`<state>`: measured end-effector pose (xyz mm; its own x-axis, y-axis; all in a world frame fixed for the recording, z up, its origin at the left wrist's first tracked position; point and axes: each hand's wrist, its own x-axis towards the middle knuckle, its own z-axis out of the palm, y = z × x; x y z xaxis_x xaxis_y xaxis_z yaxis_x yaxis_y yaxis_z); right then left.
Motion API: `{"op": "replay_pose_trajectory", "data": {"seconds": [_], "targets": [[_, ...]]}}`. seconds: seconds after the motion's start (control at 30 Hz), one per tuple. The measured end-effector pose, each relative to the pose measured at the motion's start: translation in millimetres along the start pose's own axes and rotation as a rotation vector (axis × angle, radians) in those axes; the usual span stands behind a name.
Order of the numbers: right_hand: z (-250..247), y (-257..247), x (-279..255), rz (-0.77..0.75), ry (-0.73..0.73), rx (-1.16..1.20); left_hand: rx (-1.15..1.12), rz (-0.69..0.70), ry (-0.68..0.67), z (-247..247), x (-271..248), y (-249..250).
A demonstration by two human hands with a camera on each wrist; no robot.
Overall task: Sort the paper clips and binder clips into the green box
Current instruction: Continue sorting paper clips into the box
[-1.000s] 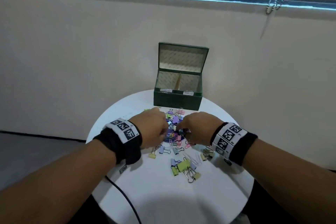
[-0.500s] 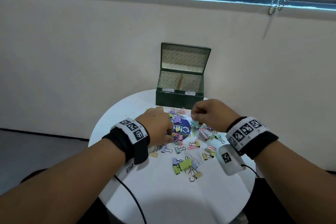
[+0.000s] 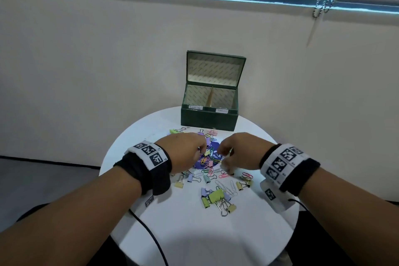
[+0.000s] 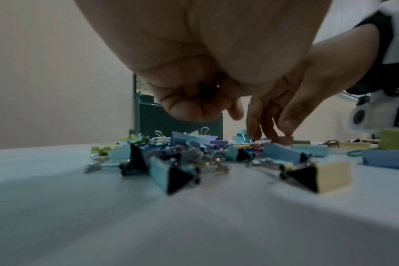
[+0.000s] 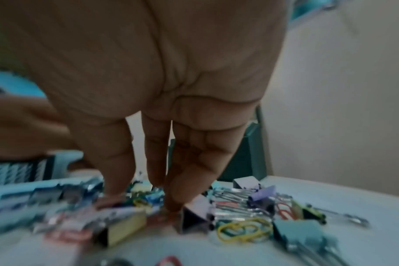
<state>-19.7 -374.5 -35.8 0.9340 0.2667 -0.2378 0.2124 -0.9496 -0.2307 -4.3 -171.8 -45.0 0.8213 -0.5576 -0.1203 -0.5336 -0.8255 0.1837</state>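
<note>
The green box (image 3: pixel 208 120) stands open at the table's far edge, lid up, with two labelled compartments split by a divider. Coloured paper clips and binder clips (image 3: pixel 212 163) lie heaped in the table's middle. My left hand (image 3: pixel 200 150) hovers over the pile's left side. In the left wrist view its fingers (image 4: pixel 189 108) curl round a small dark clip (image 4: pixel 208 90). My right hand (image 3: pixel 223 156) reaches into the pile's right side, fingers (image 5: pixel 178 201) pointing down, tips touching clips, holding nothing I can see.
The round white table (image 3: pixel 194 235) is small, with its edge close on all sides. A nearer cluster of binder clips (image 3: pixel 218 198) lies toward me. A black cable (image 3: pixel 151 237) trails off the front left. A wall stands right behind the box.
My right hand had lifted toward the box half a second ago and has come back down onto the pile. My left hand has stayed at the pile's left side.
</note>
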Motion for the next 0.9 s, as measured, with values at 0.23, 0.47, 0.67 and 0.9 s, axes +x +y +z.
{"op": "replay_pose_trajectory", "data": {"seconds": [0.23, 0.47, 0.67, 0.9], "targets": [[7.7, -20.2, 11.8, -0.053, -0.049, -0.216, 0.141, 0.022, -0.076, 3.0, 4.7, -0.3], [0.6, -17.9, 8.5, -0.053, -0.105, -0.037, 0.148, 0.093, -0.05, 3.8, 5.5, 1.1], [-10.9, -9.9, 3.0, -0.075, -0.041, 0.049, 0.16, 0.077, 0.01, 4.9, 4.8, 0.5], [4.7, -16.7, 5.9, -0.029, -0.151, -0.282, 0.117, -0.019, 0.06, 3.9, 5.6, -0.2]]}}
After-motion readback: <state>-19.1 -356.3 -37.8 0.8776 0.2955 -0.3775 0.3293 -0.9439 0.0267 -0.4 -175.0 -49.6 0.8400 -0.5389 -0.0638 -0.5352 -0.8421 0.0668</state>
